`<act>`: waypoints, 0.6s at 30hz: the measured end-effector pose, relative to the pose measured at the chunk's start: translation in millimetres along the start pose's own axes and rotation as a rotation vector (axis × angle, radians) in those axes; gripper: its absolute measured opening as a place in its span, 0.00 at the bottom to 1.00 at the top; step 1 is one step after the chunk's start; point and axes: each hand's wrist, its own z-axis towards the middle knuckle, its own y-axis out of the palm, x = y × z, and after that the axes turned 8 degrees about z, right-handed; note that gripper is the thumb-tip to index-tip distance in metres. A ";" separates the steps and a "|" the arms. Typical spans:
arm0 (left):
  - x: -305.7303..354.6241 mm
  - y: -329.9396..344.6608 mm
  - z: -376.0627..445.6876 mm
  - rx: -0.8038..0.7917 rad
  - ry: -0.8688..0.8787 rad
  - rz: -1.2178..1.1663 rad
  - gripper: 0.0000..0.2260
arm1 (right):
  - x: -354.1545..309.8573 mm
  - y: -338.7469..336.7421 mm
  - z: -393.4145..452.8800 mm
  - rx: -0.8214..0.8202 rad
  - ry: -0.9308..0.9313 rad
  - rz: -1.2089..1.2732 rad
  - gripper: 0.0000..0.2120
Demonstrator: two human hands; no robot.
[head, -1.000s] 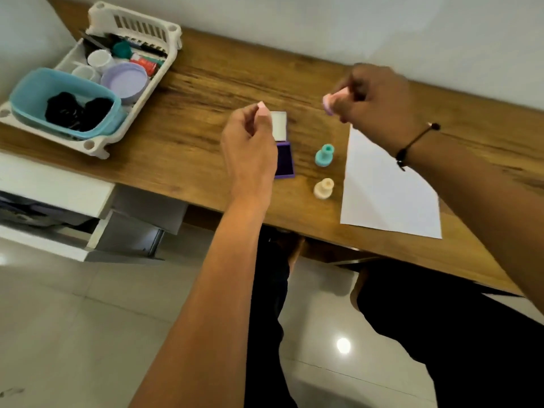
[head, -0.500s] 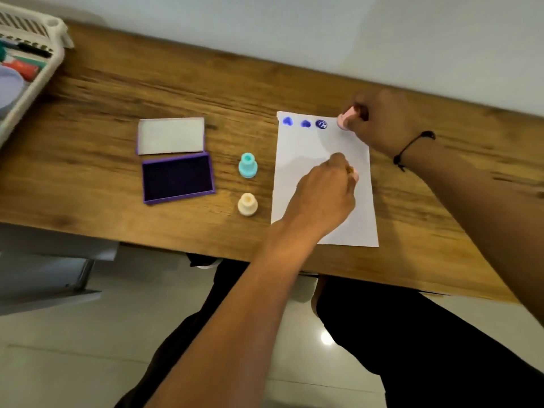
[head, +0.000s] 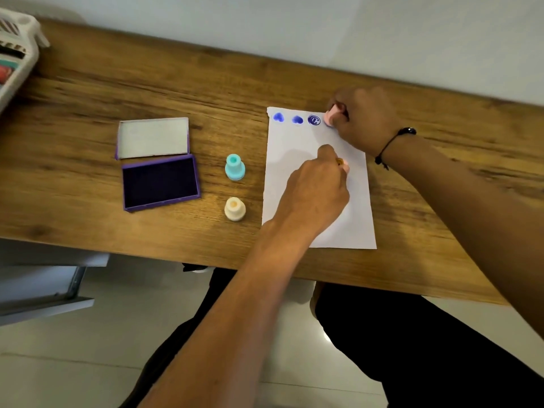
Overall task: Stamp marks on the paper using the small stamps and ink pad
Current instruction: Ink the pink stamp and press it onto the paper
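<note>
A white paper [head: 294, 160] lies on the wooden desk [head: 206, 89] with three blue marks [head: 297, 119] along its top edge. My right hand [head: 365, 119] presses a pink stamp [head: 330, 115] onto the paper just right of the marks. My left hand [head: 316, 189] rests on the middle of the sheet, fingers curled around a small pinkish object [head: 343, 164] that is mostly hidden. A purple ink pad [head: 160, 182] lies open with its lid [head: 153, 137] behind it. A teal stamp [head: 235, 167] and a cream stamp [head: 235, 209] stand upright between the pad and the paper.
A white plastic basket [head: 17, 54] with small items sits at the desk's far left. A wall runs along the back of the desk. The desk's front edge is near my legs, and a white drawer unit [head: 44, 290] stands below on the left.
A second ago both hands were raised near the ink pad, each with a pink stamp. They have since come down onto the paper; over the last half second they barely moved.
</note>
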 end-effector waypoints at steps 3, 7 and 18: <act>0.3 -1.0 -0.2 -0.003 -0.011 -0.007 0.13 | -2.0 0.4 2.3 -0.037 -0.012 -0.052 0.11; 3.3 -2.1 -2.8 -0.023 -0.026 0.006 0.14 | -3.0 -2.9 5.2 -0.120 -0.038 -0.135 0.10; 5.0 -1.1 2.4 -0.090 -0.069 0.022 0.15 | -1.6 -3.5 13.3 -0.183 -0.087 -0.246 0.08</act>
